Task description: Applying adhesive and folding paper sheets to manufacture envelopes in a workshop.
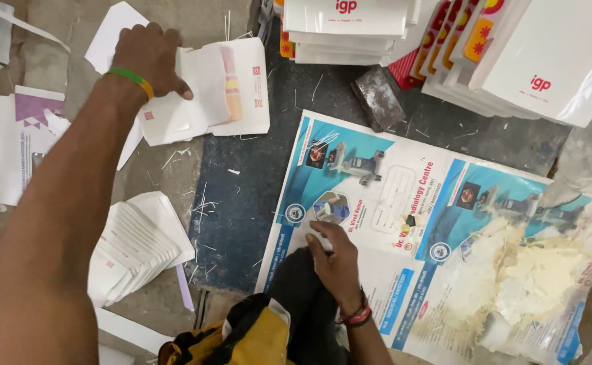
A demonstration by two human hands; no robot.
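1. In the upper left of the frame the person's left hand (148, 59), a green band at the wrist, lies palm down with fingers spread on a small pile of white paper envelopes (204, 94). It presses on the pile; whether any fingertip has hooked under an edge cannot be told.
2. The envelopes lie unevenly on the dark mat (242, 203), flaps partly open, one with a pale pink and yellow strip inside. They look thin, light and limp, likely to slide over one another and crease easily.
3. A sound hold would be a flat pinch at a free edge or corner of the top envelope, thumb under and fingers over, rather than a squeeze across the middle.
4. Low in the centre the right hand (336, 260) rests fingers down on a large blue and white printed sheet (404, 203), closed on nothing. The sheet's lower right is caked with dried yellowish paste.
5. A fanned stack of folded white envelopes (134, 247) sits at lower left, near the left forearm; stacks of white boxes (546, 61) fill the upper right.
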